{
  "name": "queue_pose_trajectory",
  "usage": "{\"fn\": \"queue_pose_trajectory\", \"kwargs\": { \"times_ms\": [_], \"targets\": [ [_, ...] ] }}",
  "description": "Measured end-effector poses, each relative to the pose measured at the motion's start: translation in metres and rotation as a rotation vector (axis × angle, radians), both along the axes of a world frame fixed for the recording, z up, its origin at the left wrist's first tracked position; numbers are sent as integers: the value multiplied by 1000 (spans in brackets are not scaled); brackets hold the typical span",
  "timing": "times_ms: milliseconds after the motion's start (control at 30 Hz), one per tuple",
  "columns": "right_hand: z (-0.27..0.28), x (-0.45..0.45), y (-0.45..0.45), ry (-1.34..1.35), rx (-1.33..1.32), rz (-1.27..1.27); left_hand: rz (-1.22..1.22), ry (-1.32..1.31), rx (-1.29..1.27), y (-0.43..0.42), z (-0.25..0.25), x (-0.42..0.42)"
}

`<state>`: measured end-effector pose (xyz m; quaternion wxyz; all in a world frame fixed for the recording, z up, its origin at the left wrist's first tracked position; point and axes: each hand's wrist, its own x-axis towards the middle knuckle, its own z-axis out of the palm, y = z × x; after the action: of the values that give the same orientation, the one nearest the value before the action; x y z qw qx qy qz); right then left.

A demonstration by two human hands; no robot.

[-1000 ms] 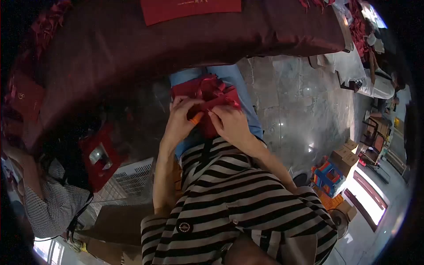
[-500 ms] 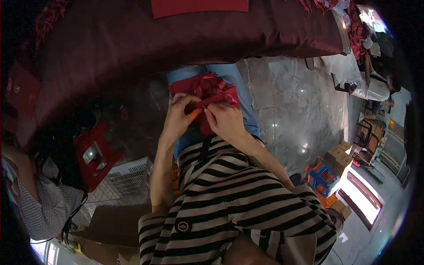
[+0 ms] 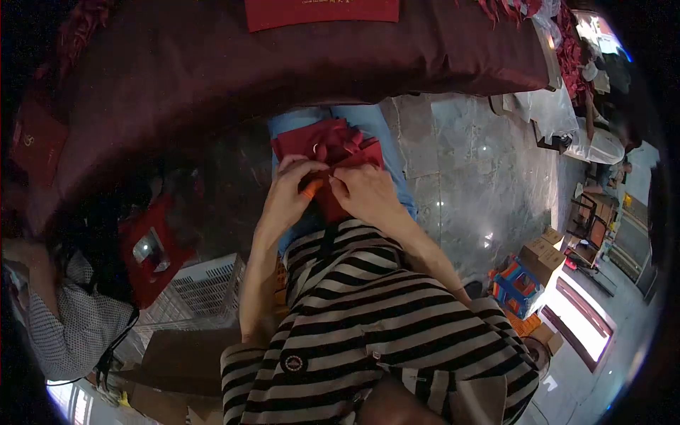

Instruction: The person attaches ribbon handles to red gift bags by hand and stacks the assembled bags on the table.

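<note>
A dark red gift bag (image 3: 299, 139), or a flat red piece much like one, rests across my lap on blue jeans. Loops of red ribbon (image 3: 341, 139) stand up from its middle. My left hand (image 3: 289, 188), with an orange wrap on one finger, pinches the ribbon at the near side. Close beside it, my right hand (image 3: 366, 190) bends its fingers over the same red material, thumb against index finger. The hands nearly meet, and the exact spot each one grips is partly hidden by the fingers.
A table with a dark red cloth (image 3: 297, 67) stands before me, bearing a red printed piece (image 3: 322, 13). A white plastic crate (image 3: 205, 283) and cardboard box (image 3: 184, 358) are at left, near another person's patterned sleeve (image 3: 78, 326). Cartons (image 3: 544, 258) stand at right.
My fingers have shifted slightly at the ribbon, and its loops now sit more upright and spread. The strip of red that ran between my hands has dropped lower.
</note>
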<state>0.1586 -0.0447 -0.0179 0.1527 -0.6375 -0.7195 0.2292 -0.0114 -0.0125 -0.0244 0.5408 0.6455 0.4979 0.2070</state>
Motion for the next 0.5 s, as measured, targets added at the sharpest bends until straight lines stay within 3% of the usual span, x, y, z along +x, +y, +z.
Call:
{"fn": "queue_pose_trajectory", "kwargs": {
  "times_ms": [100,200,267,367,500],
  "targets": [
    [10,0,4,-104,7,36,-37,64,168,-3,6,7],
    [8,-3,4,-159,11,27,33,16,98,-3,1,3],
    [5,-4,6,34,-143,-41,32,28,76,-3,3,2],
    [8,5,2,166,-137,-54,40,42,53,-5,-2,0],
    [10,7,1,134,-104,-57,39,-6,110,-7,-2,5]
  ]
}}
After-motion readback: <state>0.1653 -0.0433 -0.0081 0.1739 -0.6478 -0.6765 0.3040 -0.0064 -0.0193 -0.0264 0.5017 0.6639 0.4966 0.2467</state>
